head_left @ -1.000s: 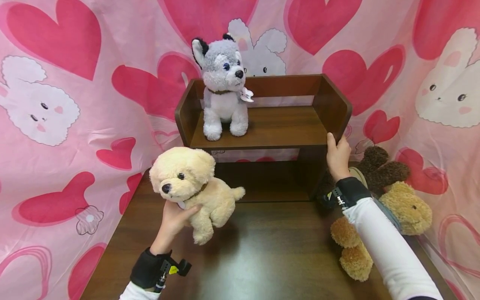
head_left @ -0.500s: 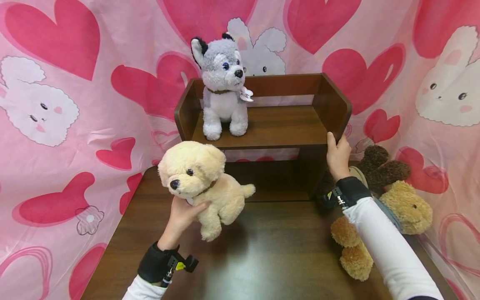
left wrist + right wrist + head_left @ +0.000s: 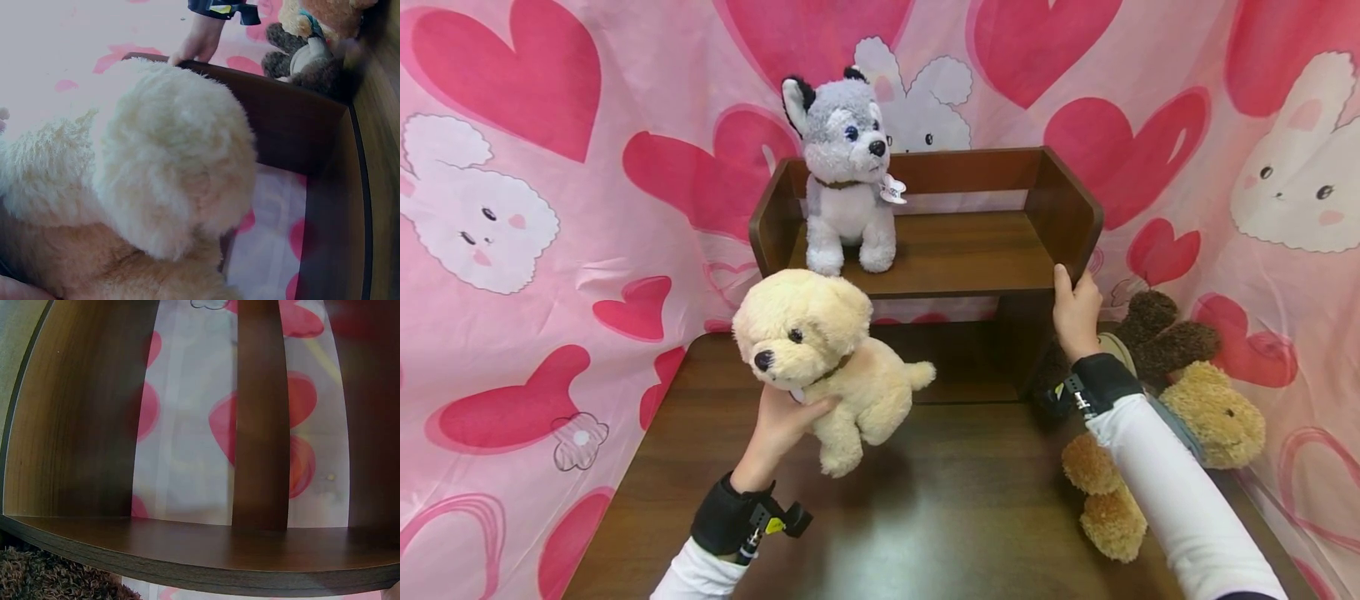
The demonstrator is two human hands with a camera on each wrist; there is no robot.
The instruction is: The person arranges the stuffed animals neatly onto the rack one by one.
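A cream plush puppy [image 3: 880, 387] is held in the air over the table, facing left, its head in front of the shelf's left side. My left hand [image 3: 782, 421] grips it under the chest, thumb across its front. In the left wrist view the puppy [image 3: 175, 150] fills much of the picture. My right hand [image 3: 1077, 317] holds the right side panel of the dark wooden shelf [image 3: 970, 250]. A grey and white plush husky [image 3: 850, 212] with a white tag sits upright on the left of the upper shelf board.
A dark brown plush toy [image 3: 1183, 346] and a tan plush toy [image 3: 1213, 412] lie to the shelf's right, partly behind my right forearm. The brown table [image 3: 962, 508] extends in front. Pink heart-patterned cloth [image 3: 647, 67] surrounds it.
My left hand has carried the cream puppy rightward and slightly up, closer to the shelf. My right hand, the shelf and the husky stay where they were.
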